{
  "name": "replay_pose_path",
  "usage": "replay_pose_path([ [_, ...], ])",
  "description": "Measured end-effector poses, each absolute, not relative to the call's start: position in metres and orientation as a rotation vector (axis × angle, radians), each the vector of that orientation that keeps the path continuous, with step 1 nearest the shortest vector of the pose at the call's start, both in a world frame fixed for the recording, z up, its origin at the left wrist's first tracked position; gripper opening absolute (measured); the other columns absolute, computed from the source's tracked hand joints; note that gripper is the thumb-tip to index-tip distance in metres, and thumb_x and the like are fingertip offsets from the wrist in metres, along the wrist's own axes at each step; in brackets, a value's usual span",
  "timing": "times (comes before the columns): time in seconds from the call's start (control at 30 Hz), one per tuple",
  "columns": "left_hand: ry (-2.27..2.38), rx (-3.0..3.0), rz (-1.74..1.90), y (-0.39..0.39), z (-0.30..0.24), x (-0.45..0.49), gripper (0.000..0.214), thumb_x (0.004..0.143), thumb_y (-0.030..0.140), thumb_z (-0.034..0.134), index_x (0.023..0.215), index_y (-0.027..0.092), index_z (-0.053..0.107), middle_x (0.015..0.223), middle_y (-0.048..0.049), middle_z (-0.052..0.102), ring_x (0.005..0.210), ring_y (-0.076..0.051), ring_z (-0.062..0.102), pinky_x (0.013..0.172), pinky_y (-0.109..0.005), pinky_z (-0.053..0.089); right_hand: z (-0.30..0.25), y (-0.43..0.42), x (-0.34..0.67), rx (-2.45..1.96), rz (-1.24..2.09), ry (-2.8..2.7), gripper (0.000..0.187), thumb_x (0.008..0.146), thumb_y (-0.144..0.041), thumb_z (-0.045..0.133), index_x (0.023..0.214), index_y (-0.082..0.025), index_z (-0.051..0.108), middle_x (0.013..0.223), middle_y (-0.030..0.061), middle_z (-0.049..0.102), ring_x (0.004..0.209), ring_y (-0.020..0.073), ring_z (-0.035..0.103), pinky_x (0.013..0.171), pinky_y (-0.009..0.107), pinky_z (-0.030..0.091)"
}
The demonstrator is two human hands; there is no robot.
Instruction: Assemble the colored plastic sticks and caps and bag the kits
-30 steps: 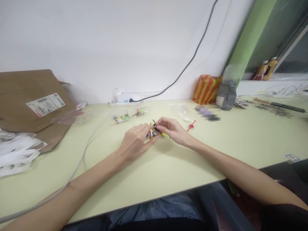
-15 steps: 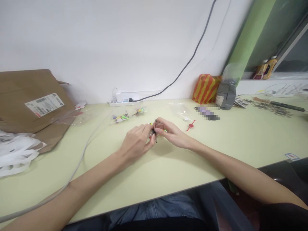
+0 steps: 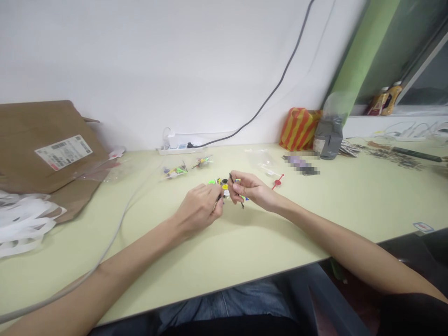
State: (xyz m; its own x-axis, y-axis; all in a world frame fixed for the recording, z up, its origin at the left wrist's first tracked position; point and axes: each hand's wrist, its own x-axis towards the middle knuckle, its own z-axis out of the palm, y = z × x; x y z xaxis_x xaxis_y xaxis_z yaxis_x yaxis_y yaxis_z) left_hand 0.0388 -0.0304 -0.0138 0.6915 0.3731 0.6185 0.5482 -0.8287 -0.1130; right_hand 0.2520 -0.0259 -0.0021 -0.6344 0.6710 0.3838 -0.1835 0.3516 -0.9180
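We have two bare hands, the left hand (image 3: 199, 205) and the right hand (image 3: 257, 190), both with slender fingers. Our forearms are bare too, slim at the wrist and broader toward the elbow. On the right arm we wear a plain black sleeve (image 3: 409, 315), its edge crossing the arm near the elbow. Over our lap show creased blue jeans (image 3: 245, 303), faded in places, and below them a black strip of clothing (image 3: 227, 326).

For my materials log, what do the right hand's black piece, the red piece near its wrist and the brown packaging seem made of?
Black piece: perhaps plastic; slim, straight, dull-looking.
Red piece: likely plastic; even colour, gloss unclear.
Brown packaging: probably cardboard or paper; matte, folded.
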Motion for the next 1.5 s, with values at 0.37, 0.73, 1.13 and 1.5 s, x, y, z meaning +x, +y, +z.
replay_pose_path([
  [0.37,-0.918,-2.555,-0.979,-0.023,-0.019,0.036,0.021,0.104,0.040,0.041,0.113,0.022,0.042,0.090,-0.0034,0.071,0.072,-0.019,0.068,0.067,-0.031,0.048,-0.007,-0.027,0.243,-0.686,1.204,-1.865,0.040,0.086,-0.057,0.067,0.091,-0.019,0.055,0.066,-0.0036,0.054,0.054,0.0089,0.039,0.049,0.023,0.028],
  [0.73,-1.144,-2.618,-0.825,-0.020,-0.013,0.033,0.043,0.102,0.047,0.041,0.134,0.019,0.036,0.104,-0.0077,0.068,0.092,-0.024,0.066,0.081,-0.036,0.048,0.000,-0.015,0.260,-0.926,0.739,-1.900,0.032,0.092,-0.049,0.059,0.097,-0.018,0.060,0.056,-0.0066,0.044,0.051,0.0097,0.036,0.053,0.024,0.025],
  [1.13,-1.385,-2.485,-0.252,0.032,-0.030,-0.012,0.036,0.102,0.024,0.025,0.122,0.014,0.053,0.118,-0.0156,0.061,0.111,-0.029,0.059,0.090,-0.041,0.046,-0.024,0.045,0.314,-1.731,-0.040,-2.347,0.019,0.095,-0.024,0.054,0.105,-0.022,0.070,0.096,0.0076,0.073,0.087,0.0217,0.063,0.065,0.027,0.032],
  [1.5,-1.397,-2.506,-0.060,0.028,-0.031,-0.010,0.036,0.103,0.027,0.025,0.120,0.014,0.054,0.116,-0.0159,0.060,0.109,-0.027,0.059,0.091,-0.040,0.045,-0.025,0.043,0.307,-1.671,-0.038,-2.349,0.021,0.096,-0.027,0.053,0.105,-0.022,0.071,0.098,0.0074,0.073,0.090,0.0216,0.064,0.068,0.026,0.034],
])
